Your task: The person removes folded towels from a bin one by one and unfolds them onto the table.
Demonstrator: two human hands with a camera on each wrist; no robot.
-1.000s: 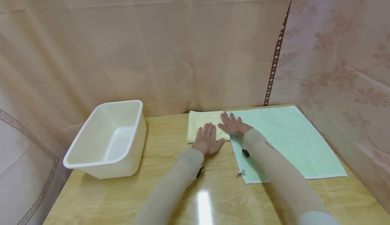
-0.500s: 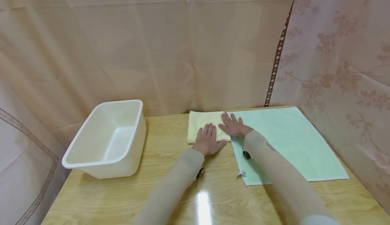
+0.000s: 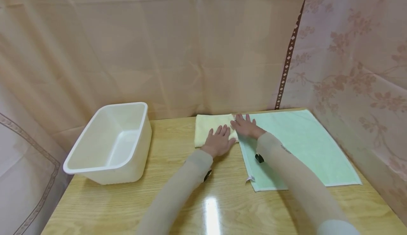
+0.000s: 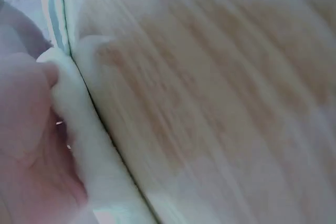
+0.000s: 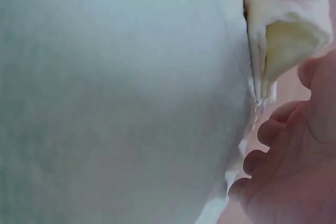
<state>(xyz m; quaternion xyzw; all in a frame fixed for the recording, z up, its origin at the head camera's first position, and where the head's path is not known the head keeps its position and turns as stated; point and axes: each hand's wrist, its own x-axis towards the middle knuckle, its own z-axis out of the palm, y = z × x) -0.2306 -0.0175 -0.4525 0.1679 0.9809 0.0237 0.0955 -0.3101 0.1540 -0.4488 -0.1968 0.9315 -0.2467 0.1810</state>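
A folded pale yellow towel (image 3: 203, 129) lies at the back of the table, its right end meeting the left edge of a spread mint green towel (image 3: 299, 146). My left hand (image 3: 217, 142) rests on the yellow towel's front part with straight fingers. My right hand (image 3: 247, 126) lies at the seam between both towels, fingers extended toward the back. The right wrist view shows the yellow towel's end (image 5: 294, 40) with an open loop of fold, beside the right hand's fingertips. In the left wrist view, the rounded fold (image 4: 94, 150) runs alongside the left hand (image 4: 26, 140).
A white plastic basin (image 3: 140, 157) stands at the left of the wooden table (image 3: 171, 136). A beige curtain (image 3: 171, 51) hangs right behind the table, and a flowered one (image 3: 359, 62) closes off the right side. A small tag (image 3: 250, 179) sticks out from the green towel's left edge.
My right hand has slid slightly right, from the yellow towel's right end onto the seam with the green towel. The left hand has shifted a little toward the right and back.
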